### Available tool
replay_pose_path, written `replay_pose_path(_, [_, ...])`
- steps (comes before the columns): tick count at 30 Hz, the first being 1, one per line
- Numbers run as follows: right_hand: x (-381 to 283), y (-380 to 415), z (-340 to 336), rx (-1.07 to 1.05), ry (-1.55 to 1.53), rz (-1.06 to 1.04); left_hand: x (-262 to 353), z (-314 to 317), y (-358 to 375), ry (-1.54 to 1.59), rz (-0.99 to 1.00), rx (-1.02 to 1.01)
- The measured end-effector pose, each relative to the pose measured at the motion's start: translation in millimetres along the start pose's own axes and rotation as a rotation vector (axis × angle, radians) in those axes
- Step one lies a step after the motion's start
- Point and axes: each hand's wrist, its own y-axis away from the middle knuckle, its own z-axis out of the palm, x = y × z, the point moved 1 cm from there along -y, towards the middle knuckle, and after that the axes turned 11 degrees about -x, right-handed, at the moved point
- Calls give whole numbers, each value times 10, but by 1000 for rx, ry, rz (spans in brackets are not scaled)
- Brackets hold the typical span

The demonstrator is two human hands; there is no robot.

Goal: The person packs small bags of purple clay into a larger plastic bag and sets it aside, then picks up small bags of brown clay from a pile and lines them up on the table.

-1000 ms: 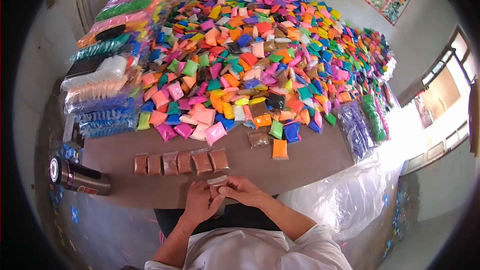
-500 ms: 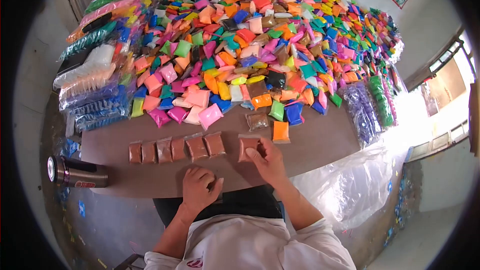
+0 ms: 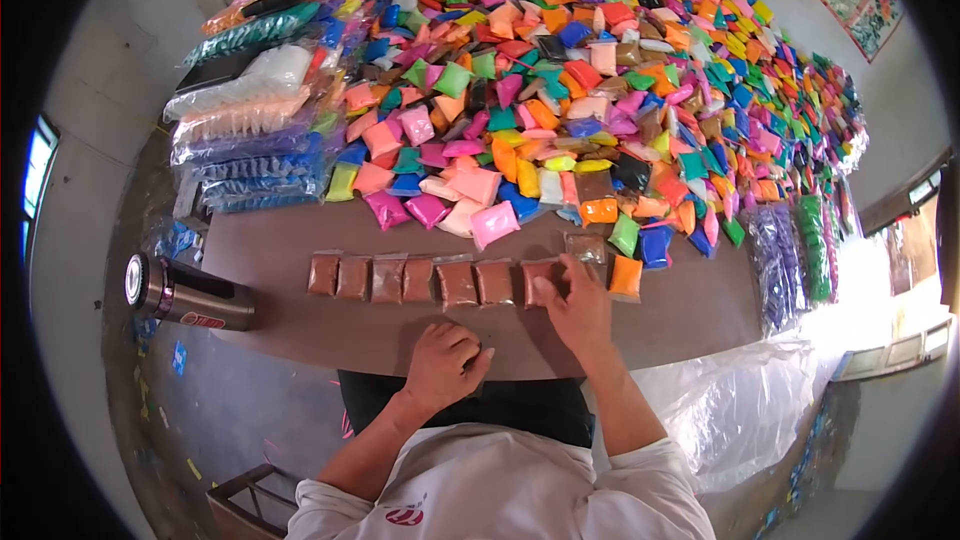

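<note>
Several small clear packets of brown clay-like filling (image 3: 457, 283) lie flat in a row on the brown table (image 3: 262, 240). At the row's right end, my right hand (image 3: 582, 312) has its thumb and fingers on one more brown packet (image 3: 538, 278), covering its right side. My left hand (image 3: 445, 368) rests near the table's front edge, below the row, with its fingers curled in and nothing visible in them. Just beyond my right hand are an orange packet (image 3: 626, 277) and a darker brown packet (image 3: 586, 247).
A large heap of colourful packets (image 3: 560, 90) covers the back of the table. Bundled packets in clear bags (image 3: 255, 130) are stacked at the left, with purple bundles (image 3: 777, 265) at the right. A metal flask (image 3: 190, 295) lies at the left edge; clear plastic sheeting (image 3: 730, 410) hangs at the right.
The brown packet under my right hand has come closer to the row's right end. The whole view has shifted, so the table appears further right. My left hand stays curled.
</note>
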Motion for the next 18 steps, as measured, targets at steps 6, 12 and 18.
replay_pose_path(6, [8, -271, -259, 94, -146, -93, -177, -439, 327, 45, -117, -33])
replay_pose_path(12, [75, -1080, -347, 153, -356, -132, -526, -1001, 988, -85, -431, 117])
replay_pose_path(18, [-50, -2157, -440, -98, -658, -58, -919, -1262, 1231, -17, -648, 337])
